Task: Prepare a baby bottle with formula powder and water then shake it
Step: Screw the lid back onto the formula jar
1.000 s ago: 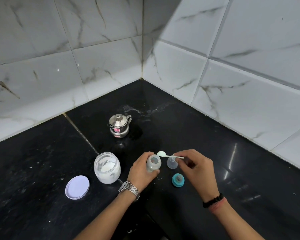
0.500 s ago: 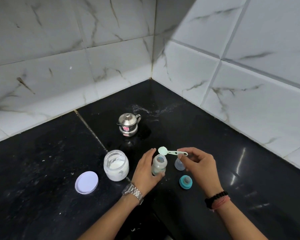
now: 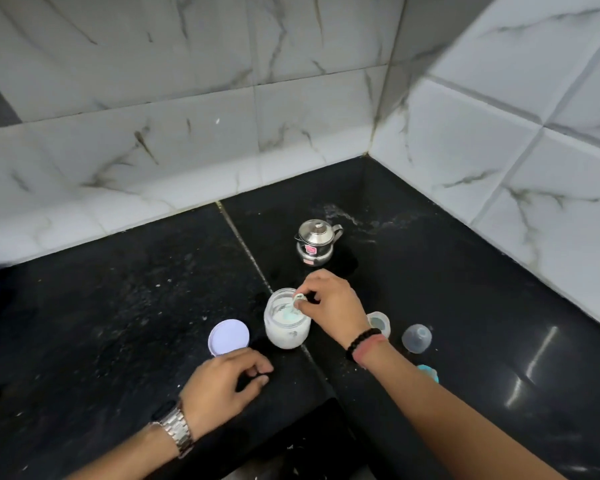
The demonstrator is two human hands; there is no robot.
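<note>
An open glass jar of white formula powder stands on the black counter. My right hand reaches over its mouth and pinches the handle of a pale green scoop, whose bowl is down in the powder. The open baby bottle stands just right of my right wrist, partly hidden by it. My left hand rests on the counter in front of the jar with loosely curled fingers, holding nothing. The jar's white lid lies just beyond it.
A small lidded steel pot stands behind the jar. A clear bottle cap and a teal nipple ring lie at the right. Tiled walls close the counter at back and right. The counter's front edge runs just below my left hand.
My right hand has carried the scoop from above the bottle left into the powder jar. My left hand has let go of the bottle and come down onto the counter.
</note>
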